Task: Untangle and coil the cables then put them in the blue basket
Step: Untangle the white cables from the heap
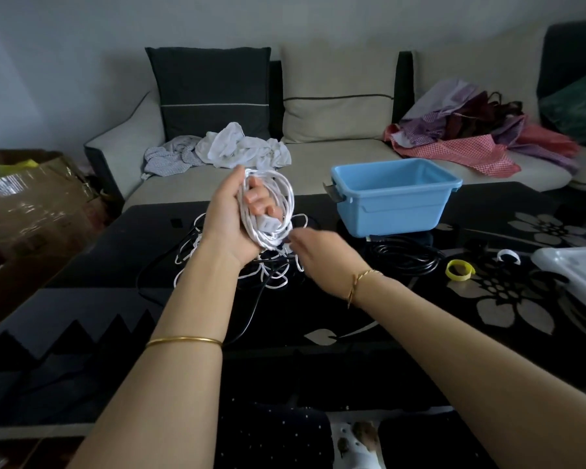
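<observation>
My left hand (232, 218) is raised above the table and grips a coil of white cable (278, 198) wound around its fingers, with a white plug in the loops. My right hand (322, 250) reaches in just below the coil, its fingertips pinching a strand of the white cable. Loose white cable (278, 277) lies tangled with a thin black cable (251, 316) on the black table under both hands. A coiled black cable (406, 257) lies in front of the blue basket (393, 204), which stands empty at the table's far edge.
A yellow strap loop (459, 269) and a white strap loop (508, 256) lie right of the black coil. A white lid or tray (575, 265) sits at the table's right edge. Behind the table stands a sofa (318, 157) with clothes; a cardboard box (31, 204) is at left.
</observation>
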Demonstrator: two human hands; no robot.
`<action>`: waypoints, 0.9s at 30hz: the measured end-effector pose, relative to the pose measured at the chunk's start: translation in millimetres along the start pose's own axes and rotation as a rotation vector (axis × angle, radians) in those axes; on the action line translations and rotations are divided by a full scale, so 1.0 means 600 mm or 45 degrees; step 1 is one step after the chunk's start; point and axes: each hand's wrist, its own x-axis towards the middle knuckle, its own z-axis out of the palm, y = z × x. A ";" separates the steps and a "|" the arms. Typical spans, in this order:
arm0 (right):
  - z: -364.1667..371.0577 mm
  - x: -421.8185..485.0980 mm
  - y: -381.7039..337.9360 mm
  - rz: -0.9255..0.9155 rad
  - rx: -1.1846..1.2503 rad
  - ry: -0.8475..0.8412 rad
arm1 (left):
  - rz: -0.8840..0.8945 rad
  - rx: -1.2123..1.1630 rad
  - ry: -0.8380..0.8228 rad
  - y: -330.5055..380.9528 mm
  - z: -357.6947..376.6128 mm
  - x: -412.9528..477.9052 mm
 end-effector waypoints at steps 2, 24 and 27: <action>0.007 -0.008 -0.021 -0.066 -0.232 -0.222 | 0.132 0.005 0.150 0.000 -0.001 0.004; -0.122 -0.013 0.021 -0.177 0.509 0.328 | -0.415 0.919 -0.392 -0.047 0.027 -0.014; -0.114 -0.013 0.035 -0.107 0.736 0.205 | -0.453 0.862 -0.397 -0.048 0.025 -0.015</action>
